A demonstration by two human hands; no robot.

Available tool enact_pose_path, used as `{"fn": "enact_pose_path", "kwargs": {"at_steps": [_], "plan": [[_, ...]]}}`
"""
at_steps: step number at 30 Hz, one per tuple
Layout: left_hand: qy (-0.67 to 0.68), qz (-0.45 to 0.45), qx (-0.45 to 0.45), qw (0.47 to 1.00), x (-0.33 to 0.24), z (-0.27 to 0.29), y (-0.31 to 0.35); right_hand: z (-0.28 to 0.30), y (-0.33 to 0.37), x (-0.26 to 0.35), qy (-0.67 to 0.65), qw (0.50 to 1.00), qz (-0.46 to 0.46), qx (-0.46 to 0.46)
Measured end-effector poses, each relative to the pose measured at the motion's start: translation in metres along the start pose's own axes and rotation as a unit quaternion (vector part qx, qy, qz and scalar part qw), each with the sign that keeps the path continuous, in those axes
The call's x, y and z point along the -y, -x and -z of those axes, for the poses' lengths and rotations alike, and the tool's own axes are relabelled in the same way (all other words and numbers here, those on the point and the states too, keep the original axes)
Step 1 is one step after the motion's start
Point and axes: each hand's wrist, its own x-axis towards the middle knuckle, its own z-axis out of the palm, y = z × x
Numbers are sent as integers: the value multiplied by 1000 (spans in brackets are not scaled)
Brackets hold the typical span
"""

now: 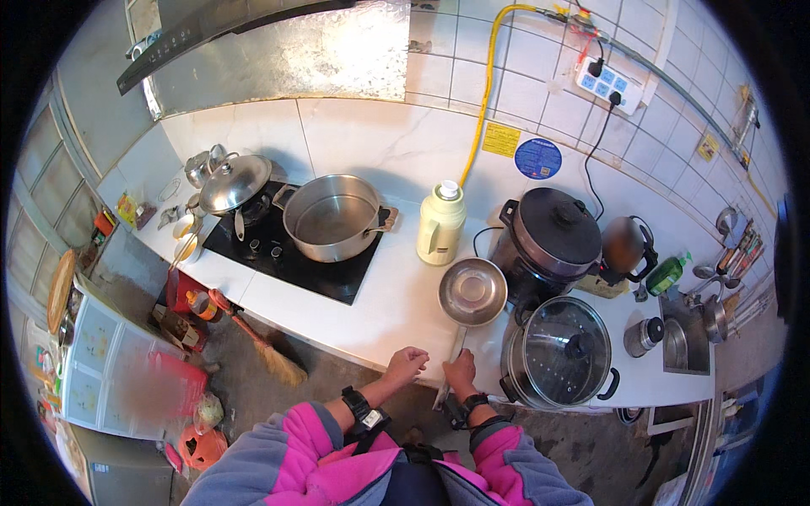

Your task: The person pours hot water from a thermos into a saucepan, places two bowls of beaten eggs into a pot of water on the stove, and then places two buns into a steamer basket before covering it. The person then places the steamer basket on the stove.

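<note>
My left hand is over the front edge of the white counter, its fingers curled in and no object showing in them. Just to its right, my right hand is closed, knuckles up, beside a narrow greyish strip. That strip runs from near the bowl to the counter's front edge; whether my fingers grip it is hidden. Beyond my hands sits an empty shallow steel bowl. A steamer pot with a glass lid stands right of my right hand.
A wide steel pot and a lidded wok sit on the black cooktop. Behind the bowl are a cream thermos and a black-lidded electric cooker. A broom leans below the counter at left.
</note>
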Motion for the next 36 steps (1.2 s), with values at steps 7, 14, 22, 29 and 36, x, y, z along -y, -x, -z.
{"fn": "enact_pose_path", "kwargs": {"at_steps": [7, 14, 22, 29, 36], "plan": [[28, -34, -22, 999, -16, 32, -34, 0, -11, 10, -131, 988, -78, 20], [25, -29, 2, 999, -38, 46, -77, -16, -15, 9, -143, 987, -67, -8], [20, -18, 46, 999, -44, 58, -107, -24, -22, 38, -88, 993, -80, -22], [21, -2, 79, 997, -44, 64, -130, -31, -25, 42, -60, 994, -90, 2], [45, 3, 116, 992, -40, 69, -133, -40, -19, 42, -94, 991, -92, -27]]}}
